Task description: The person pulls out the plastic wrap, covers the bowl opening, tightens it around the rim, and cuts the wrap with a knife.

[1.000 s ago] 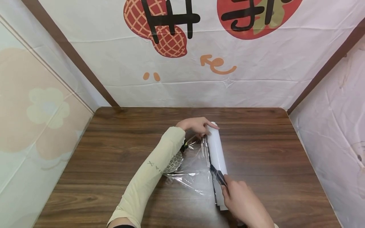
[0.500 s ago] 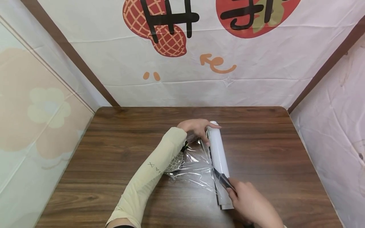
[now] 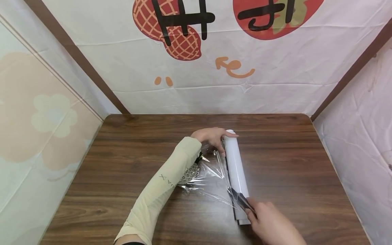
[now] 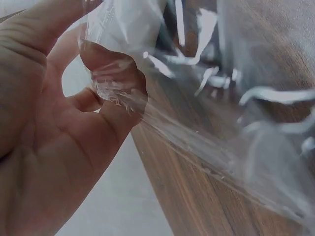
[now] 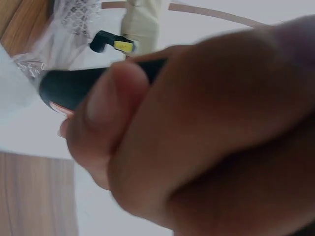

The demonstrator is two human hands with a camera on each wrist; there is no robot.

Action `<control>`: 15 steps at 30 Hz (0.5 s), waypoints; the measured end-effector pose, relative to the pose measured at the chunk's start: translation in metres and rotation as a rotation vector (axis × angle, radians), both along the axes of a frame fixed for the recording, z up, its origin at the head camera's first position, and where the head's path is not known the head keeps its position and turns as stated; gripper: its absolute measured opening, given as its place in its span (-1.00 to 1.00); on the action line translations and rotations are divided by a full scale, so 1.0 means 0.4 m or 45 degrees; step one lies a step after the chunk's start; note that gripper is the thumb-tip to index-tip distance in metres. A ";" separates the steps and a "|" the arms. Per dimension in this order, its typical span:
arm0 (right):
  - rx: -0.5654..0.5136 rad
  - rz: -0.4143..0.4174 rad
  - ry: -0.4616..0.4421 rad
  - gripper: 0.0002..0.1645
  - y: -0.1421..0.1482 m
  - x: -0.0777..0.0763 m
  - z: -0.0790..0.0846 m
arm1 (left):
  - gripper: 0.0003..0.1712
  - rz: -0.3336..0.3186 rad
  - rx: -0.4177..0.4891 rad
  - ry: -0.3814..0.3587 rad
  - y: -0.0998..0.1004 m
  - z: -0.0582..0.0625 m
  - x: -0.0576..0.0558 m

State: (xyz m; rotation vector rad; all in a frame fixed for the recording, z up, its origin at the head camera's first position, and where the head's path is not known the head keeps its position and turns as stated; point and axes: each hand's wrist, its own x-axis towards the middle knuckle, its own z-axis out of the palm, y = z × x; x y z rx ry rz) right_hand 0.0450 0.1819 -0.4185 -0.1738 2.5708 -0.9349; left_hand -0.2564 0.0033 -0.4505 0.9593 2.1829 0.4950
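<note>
A white roll of plastic wrap (image 3: 237,166) lies lengthwise on the table, its clear film (image 3: 211,177) drawn out leftward. At the roll's far end is my left hand (image 3: 211,136), one finger extended over the roll. In the left wrist view that hand's curled fingers hold the gathered film edge (image 4: 182,135). My right hand (image 3: 271,216) grips a black knife (image 3: 243,200) by its handle, its front end against the film beside the roll; the blade cannot be made out. A round patterned dish (image 3: 189,174) sits partly under the film, half hidden by my left sleeve.
The dark wood-grain table (image 3: 291,163) extends on both sides of the roll. A printed white cloth wall (image 3: 275,97) stands behind its far edge, with more cloth panels at left and right. A black strap with a yellow tag (image 5: 124,46) shows at the left wrist.
My right hand has drawn the knife toward me along the roll's left side. The left hand's thumb side has dropped lower beside the roll, and the film shows more creases.
</note>
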 end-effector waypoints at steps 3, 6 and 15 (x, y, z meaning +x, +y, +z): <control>0.028 0.109 0.007 -0.86 0.033 0.025 -0.013 | 0.17 -0.021 -0.008 0.009 -0.001 -0.003 -0.002; 0.020 0.175 -0.004 -0.92 0.053 0.039 -0.019 | 0.17 -0.033 -0.011 0.031 0.000 -0.006 -0.003; 0.071 0.147 0.155 -0.90 0.026 0.041 -0.061 | 0.17 -0.014 0.036 -0.006 -0.003 -0.016 -0.006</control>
